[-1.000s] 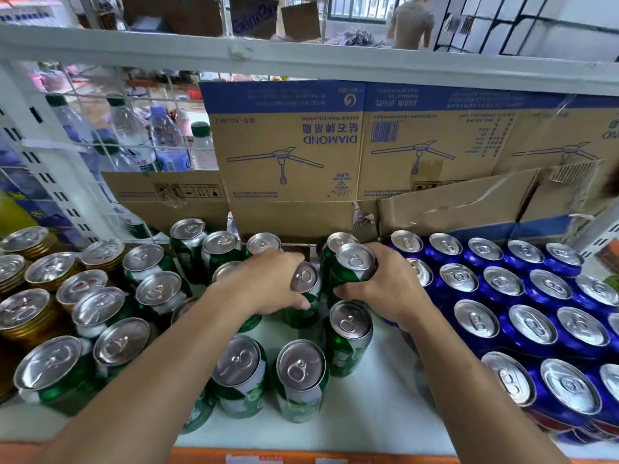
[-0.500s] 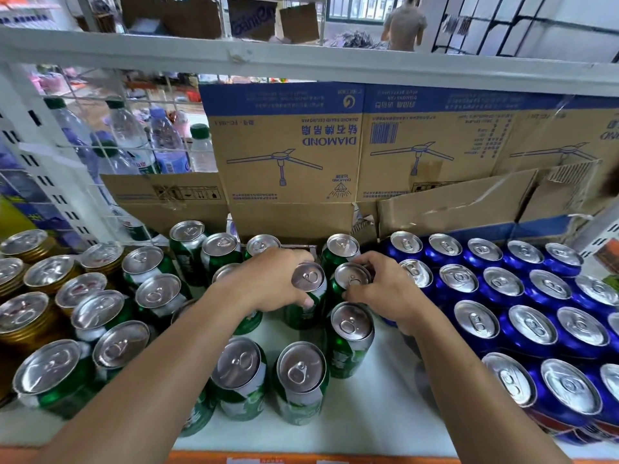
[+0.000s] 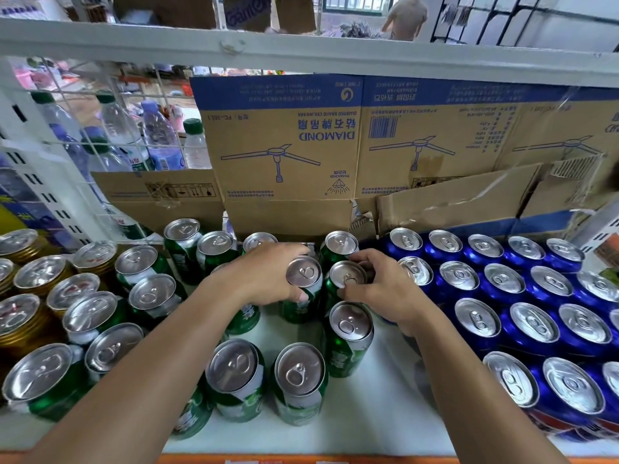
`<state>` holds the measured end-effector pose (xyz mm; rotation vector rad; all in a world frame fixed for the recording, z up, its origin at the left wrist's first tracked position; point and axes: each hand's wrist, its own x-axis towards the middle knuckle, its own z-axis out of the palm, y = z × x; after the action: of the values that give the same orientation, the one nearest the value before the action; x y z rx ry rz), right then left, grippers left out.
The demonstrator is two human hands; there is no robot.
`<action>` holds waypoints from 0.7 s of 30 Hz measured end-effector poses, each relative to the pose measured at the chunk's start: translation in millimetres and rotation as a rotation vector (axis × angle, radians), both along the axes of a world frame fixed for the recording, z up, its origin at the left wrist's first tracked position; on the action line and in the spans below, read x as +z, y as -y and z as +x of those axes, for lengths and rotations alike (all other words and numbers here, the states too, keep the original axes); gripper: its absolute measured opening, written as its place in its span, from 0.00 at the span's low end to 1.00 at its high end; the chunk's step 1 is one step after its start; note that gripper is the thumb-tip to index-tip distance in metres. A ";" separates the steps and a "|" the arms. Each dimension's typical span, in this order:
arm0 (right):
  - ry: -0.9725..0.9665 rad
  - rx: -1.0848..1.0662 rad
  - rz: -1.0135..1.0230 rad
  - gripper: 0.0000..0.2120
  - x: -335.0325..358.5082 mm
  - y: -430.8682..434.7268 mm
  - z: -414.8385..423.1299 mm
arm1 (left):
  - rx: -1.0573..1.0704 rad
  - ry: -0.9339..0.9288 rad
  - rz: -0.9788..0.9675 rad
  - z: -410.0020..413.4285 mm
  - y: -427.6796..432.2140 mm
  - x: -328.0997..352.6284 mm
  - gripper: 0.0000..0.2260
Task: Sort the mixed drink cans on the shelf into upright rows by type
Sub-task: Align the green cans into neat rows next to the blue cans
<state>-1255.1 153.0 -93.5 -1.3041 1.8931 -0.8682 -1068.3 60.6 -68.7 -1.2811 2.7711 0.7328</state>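
A white shelf [image 3: 375, 413] of drink cans is shown from above, judged well along in being sorted by type. Cardboard boxes [image 3: 284, 152], their print upside down, are stood along its back across the upper centre and right of the frame. Water bottles [image 3: 157, 139] are visible through wire mesh at upper left.

The right of the frame is filled by blue cans [image 3: 532, 324], all upright and set in close, straight rows; that block is judged finished. From centre to lower left, green cans [image 3: 234, 366] are stood upright but loosely. Their rows are ragged, bare shelf is left at lower centre, and several cans are set apart from their neighbours. Gold cans [image 3: 20, 324] are grouped upright at the far left edge, partly cut off by the frame. No type is seen mixed into another's block, as far as the view allows, so the work left is judged to be closing up the green rows.

Both hands are placed at the back of the green group, at centre frame. The left hand [image 3: 264, 279] is curled round the side of a rear green can [image 3: 303, 272]. The rim of a second green can [image 3: 348, 277], just beside the first and next to the blue block, is pinched by the fingertips of the right hand [image 3: 388, 291].
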 end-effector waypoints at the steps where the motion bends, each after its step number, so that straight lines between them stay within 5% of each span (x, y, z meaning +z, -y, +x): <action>1: -0.015 -0.008 -0.006 0.25 -0.7 -0.9 0.0 | -0.006 -0.006 -0.002 0.9 -0.7 -1.0 0.34; 5: -0.274 -0.058 -0.117 0.28 6.6 -9.6 8.1 | -0.014 0.015 -0.044 3.1 -5.1 -4.5 0.38; 11: -0.381 0.102 -0.375 0.09 31.2 -30.9 47.3 | 0.003 -0.089 -0.114 6.5 -4.9 -7.9 0.32; 17: -0.574 0.535 -0.002 0.23 44.5 -42.2 71.6 | 0.050 -0.147 -0.127 18.9 -3.5 -12.4 0.32; 21: -0.723 0.635 0.069 0.20 44.5 -46.2 89.2 | 0.086 -0.209 -0.096 22.6 -6.4 -11.6 0.31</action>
<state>-1165.8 199.2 -49.0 -2.1936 1.7622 0.0154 -1045.7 67.0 -80.3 -1.4264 2.9638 0.7910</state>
